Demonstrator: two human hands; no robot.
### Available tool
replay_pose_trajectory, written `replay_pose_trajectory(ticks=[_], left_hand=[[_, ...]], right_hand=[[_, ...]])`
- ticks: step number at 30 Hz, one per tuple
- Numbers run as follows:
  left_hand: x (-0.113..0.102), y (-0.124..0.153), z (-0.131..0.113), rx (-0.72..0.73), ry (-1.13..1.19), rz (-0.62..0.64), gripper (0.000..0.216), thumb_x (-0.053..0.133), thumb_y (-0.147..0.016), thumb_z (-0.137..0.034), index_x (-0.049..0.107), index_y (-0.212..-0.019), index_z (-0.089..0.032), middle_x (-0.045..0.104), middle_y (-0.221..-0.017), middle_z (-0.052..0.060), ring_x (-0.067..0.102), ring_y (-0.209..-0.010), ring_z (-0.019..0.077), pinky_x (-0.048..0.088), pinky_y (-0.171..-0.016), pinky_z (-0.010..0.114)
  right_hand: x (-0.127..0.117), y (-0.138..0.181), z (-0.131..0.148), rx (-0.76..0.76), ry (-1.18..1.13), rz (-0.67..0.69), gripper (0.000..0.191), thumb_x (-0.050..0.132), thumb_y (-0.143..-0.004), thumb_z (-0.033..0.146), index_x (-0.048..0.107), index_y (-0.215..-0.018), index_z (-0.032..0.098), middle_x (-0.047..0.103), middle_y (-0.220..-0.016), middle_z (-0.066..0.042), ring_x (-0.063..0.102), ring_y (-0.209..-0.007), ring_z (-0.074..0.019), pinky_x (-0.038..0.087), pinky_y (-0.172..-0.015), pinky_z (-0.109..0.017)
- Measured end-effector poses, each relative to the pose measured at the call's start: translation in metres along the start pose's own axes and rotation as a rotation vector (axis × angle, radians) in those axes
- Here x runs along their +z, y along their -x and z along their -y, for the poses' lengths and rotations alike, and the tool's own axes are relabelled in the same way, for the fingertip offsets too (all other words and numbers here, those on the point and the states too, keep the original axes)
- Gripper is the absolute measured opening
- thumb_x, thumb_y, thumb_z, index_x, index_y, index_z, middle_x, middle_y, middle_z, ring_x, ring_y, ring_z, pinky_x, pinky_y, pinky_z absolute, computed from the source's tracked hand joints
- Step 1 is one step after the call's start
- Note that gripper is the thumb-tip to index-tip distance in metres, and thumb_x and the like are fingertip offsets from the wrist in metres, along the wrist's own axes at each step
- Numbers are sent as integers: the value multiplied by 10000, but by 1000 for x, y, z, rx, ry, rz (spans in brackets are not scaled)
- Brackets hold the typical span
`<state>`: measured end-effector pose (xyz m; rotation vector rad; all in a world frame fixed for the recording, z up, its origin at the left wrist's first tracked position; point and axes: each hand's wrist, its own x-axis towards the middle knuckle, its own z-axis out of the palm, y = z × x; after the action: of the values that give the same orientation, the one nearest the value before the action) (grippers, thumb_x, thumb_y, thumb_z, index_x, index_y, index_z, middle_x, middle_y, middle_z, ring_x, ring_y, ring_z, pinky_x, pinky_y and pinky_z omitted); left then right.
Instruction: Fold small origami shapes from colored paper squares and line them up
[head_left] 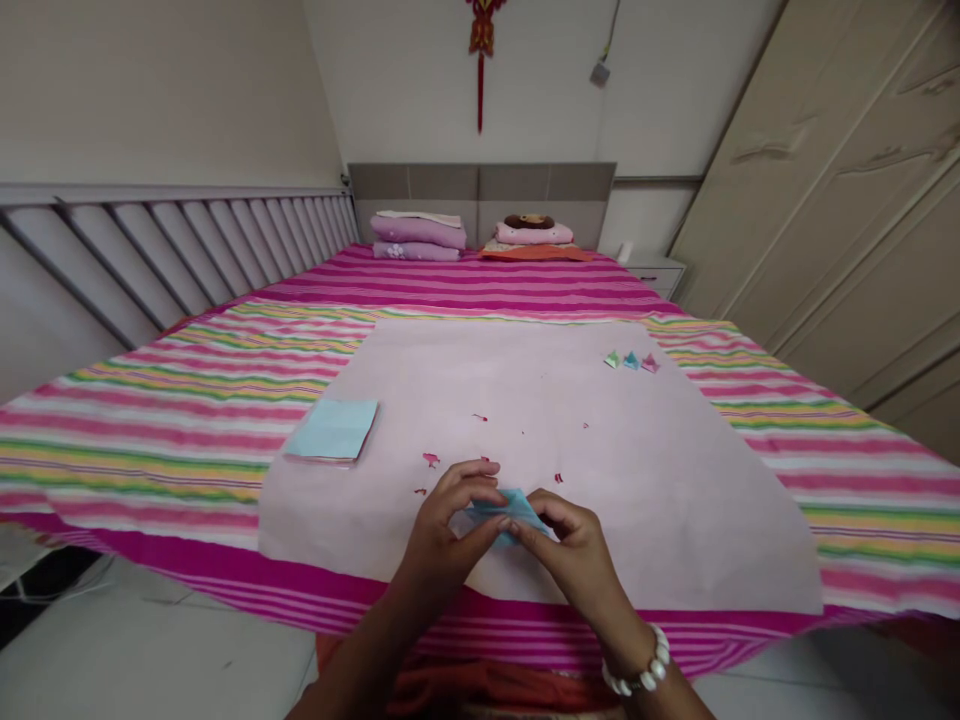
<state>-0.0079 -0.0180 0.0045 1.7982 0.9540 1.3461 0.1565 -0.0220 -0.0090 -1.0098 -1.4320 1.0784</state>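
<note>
Between my two hands is a small piece of folded blue paper point(517, 503), held just above the near part of a pale sheet point(660, 500). My left hand point(457, 515) pinches its left side, with the thumb near the middle and the fingers over the top. On the right side my right hand point(574, 535) grips it between thumb and curled fingers; a white bead bracelet circles that wrist. The thumbs nearly meet at the centre, and the fingers cover part of the folds. Left of my hands lies a stack of square paper point(334, 430), light blue on top.
Three small folded paper pieces, green point(613, 359), blue point(631, 361) and pink point(650, 364), stand at the sheet's far right. Red marks point(430, 460) dot the sheet. Under it is a striped bedspread point(862, 490). A railing point(187, 250) runs along the left, and a wardrobe point(847, 220) stands right.
</note>
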Motion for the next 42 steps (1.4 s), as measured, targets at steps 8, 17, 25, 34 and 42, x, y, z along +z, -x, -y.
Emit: replay_pose_trajectory(ticks=[8,17,25,34,42], left_hand=[[-3,1,-2,-24,-64,20,71,663,-763,-126,650,-757,-195,589,-1149,99,563,-1090,235,455,-913,403],[-6,2,1,-11,27,79,110,647,-763,-91,652,-770,-201,564,-1181,93,554,-1111,226,428,-957,396],[-6,2,8,-222,307,75,58,652,-766,-133,613,-737,-164,553,-1200,124,591,-1028,215,495,-772,295],[-1,1,4,-364,485,27,207,694,-731,-160,498,-789,-195,536,-1286,92,651,-803,140,510,-662,255],[-4,1,9,-365,448,91,102,711,-708,-203,676,-800,-176,674,-1098,88,660,-891,192,521,-749,311]], right_hand=[[-2,0,0,1,-20,-27,107,709,-729,243,668,-650,182,605,-635,-4,533,-624,-156,425,-589,-262],[-2,0,6,32,-61,-18,87,698,-719,244,687,-655,186,626,-628,-9,553,-614,-164,442,-586,-275],[1,4,-3,32,-194,-146,596,742,-715,232,547,-1278,236,606,-695,21,555,-617,-142,457,-563,-260],[-2,2,-3,29,-127,-73,72,748,-717,261,738,-774,218,629,-688,-1,464,-439,-81,377,-389,-212],[-3,2,-2,36,-177,-47,64,740,-693,232,747,-756,220,614,-732,-10,493,-465,-83,418,-389,-202]])
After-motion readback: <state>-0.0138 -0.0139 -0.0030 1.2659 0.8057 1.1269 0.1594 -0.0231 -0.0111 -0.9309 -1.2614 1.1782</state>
